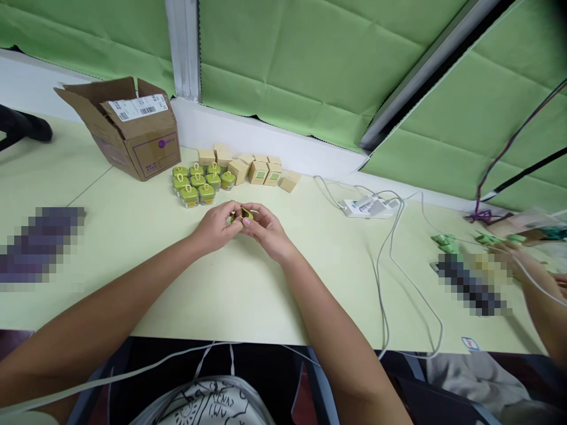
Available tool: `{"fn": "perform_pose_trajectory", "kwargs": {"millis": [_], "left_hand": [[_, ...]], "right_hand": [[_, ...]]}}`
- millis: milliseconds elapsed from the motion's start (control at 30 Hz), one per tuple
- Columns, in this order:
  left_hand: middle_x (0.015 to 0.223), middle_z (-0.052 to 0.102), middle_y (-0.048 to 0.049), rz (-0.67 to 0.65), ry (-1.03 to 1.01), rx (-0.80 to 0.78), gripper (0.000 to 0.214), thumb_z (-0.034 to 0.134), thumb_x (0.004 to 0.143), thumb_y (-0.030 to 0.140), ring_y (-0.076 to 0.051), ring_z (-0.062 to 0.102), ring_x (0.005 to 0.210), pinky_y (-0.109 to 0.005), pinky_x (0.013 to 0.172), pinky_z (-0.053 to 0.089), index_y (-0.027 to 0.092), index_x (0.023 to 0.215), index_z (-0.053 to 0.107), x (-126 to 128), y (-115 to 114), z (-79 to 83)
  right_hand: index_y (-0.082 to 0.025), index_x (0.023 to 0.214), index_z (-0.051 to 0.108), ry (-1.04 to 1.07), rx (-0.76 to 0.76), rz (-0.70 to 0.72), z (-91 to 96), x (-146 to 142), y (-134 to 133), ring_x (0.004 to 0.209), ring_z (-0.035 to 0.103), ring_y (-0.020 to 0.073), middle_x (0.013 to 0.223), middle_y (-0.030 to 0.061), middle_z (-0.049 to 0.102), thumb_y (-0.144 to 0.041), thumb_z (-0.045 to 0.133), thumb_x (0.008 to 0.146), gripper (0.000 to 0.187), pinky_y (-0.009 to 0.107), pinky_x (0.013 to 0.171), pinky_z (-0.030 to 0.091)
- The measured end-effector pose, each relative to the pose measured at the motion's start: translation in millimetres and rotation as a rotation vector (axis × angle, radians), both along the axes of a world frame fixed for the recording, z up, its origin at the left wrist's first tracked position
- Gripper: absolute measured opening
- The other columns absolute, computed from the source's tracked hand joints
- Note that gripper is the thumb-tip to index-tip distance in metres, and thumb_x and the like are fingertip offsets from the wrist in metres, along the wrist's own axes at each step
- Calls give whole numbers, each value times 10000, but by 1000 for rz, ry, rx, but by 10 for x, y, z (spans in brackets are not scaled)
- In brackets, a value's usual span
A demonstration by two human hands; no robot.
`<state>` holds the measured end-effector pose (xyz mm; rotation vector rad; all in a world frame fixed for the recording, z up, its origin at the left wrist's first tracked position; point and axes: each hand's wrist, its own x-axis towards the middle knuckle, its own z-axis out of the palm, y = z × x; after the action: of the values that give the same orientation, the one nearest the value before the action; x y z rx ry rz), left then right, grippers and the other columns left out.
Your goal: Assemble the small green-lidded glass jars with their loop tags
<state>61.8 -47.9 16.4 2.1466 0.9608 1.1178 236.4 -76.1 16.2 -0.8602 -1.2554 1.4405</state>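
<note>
My left hand (217,226) and my right hand (266,229) meet over the middle of the pale table (133,236). Together they pinch a small green-lidded jar (242,216), which the fingers mostly hide. Just beyond my hands stands a cluster of several similar green-lidded jars (200,181). To the right of that cluster sit several small tan cartons (252,167), some with a green square on the front.
An open cardboard shipping box (128,127) lies at the back left. A white power strip (367,206) with cables trailing over the front edge sits right of centre. Another person's arm (538,292) works at the far right near green items (445,241).
</note>
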Motion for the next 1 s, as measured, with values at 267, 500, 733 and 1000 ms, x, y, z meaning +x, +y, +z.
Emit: {"fn": "perform_pose_trajectory", "kwargs": {"millis": [267,500,733,1000], "left_hand": [[1124,688,-74,-21,-222,-54,25,468,905,217,-212,639,978,-372,852,484,224,884,457,-3,18,-16],[1043,690,-63,203,-464,-117,106,564,902,310,-178,652,922,-291,749,501,207,907,541,-50,236,-101],[931,703,-49,226,-493,-200,139,672,827,307,-160,645,829,-276,719,502,180,850,620,-28,304,-141],[845,705,-42,214,-548,-319,154,718,770,300,-156,638,786,-283,725,504,166,808,651,-2,286,-80]], "right_hand": [[-277,1094,591,47,-97,21,54,-17,-23,847,682,154,951,-12,674,-544,820,743,497,378,862,622],[-262,1100,601,-189,-11,-97,-56,-23,38,784,632,151,880,-10,630,-616,773,745,529,311,689,607],[-231,989,564,-454,131,-96,-235,-62,40,742,561,129,883,-17,606,-523,753,789,402,290,702,487],[-236,925,557,-741,137,-94,-148,-81,-43,677,503,137,767,-39,574,-521,760,769,383,277,626,381]]}}
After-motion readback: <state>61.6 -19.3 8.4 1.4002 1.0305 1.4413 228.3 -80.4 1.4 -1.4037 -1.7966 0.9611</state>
